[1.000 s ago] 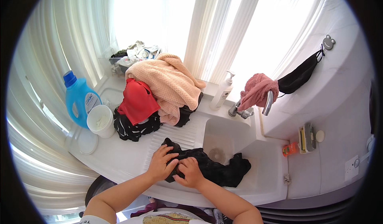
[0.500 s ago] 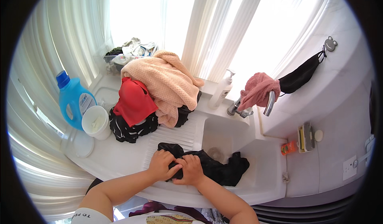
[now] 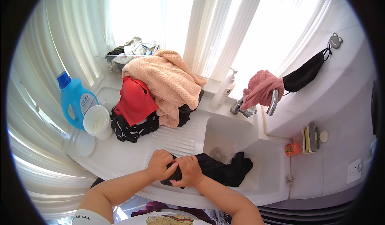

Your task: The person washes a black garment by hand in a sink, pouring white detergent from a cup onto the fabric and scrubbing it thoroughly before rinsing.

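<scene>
A black garment (image 3: pixel 218 171) lies across the ridged washboard (image 3: pixel 174 139) and trails right into the white sink basin (image 3: pixel 228 135). My left hand (image 3: pixel 161 165) is closed on its bunched left end, over the washboard's front. Right beside it, my right hand (image 3: pixel 187 169) is wrapped round the same bunched cloth, the two hands touching or nearly so. Some of the cloth between my palms is hidden by the fingers. The garment's loose end lies crumpled against the basin's right part.
Behind my hands are piled a peach towel (image 3: pixel 164 72), a red garment (image 3: pixel 136 102) and black patterned cloth (image 3: pixel 134 131). At left stand a blue detergent bottle (image 3: pixel 76 98) and white tub (image 3: pixel 97 122). A pump bottle (image 3: pixel 223 89) and a tap (image 3: pixel 272 104) with pink cloth stand behind the basin.
My left hand has shifted slightly left and up, and the cloth end that stuck out beyond it is now gathered under the hands. The view has shifted slightly.
</scene>
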Available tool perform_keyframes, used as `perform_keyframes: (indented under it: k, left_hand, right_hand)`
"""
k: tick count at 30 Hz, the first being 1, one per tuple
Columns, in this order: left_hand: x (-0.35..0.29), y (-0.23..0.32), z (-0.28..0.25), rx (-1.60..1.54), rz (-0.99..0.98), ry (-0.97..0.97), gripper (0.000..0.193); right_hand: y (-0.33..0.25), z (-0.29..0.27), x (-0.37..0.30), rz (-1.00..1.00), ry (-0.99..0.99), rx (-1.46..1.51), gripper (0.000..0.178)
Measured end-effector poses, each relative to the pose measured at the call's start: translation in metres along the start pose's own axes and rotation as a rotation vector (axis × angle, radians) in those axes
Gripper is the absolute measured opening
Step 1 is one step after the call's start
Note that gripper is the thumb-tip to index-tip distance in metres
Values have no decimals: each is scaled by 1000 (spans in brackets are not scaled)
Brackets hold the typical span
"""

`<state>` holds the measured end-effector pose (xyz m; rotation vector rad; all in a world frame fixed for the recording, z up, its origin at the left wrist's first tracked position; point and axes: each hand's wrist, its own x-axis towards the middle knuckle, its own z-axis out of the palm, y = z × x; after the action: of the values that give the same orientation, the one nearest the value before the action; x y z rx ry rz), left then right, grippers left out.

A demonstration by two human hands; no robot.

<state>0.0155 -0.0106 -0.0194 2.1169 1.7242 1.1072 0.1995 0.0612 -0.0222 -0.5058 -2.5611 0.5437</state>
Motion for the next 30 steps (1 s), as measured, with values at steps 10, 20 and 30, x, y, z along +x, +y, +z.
perform_keyframes:
  k: [10,20,30]
  left_hand:
    - [18,8,-26,21,98,-219,70]
    - [55,-22,5,-35,-182,39,25]
    - [76,66,-22,346,-239,-467,93]
  right_hand:
    - [-22,-17,-9,100,97,-133,79]
    - [31,-14,33,183,96,-27,77]
    - [134,-91,-124,585,-800,-489,109]
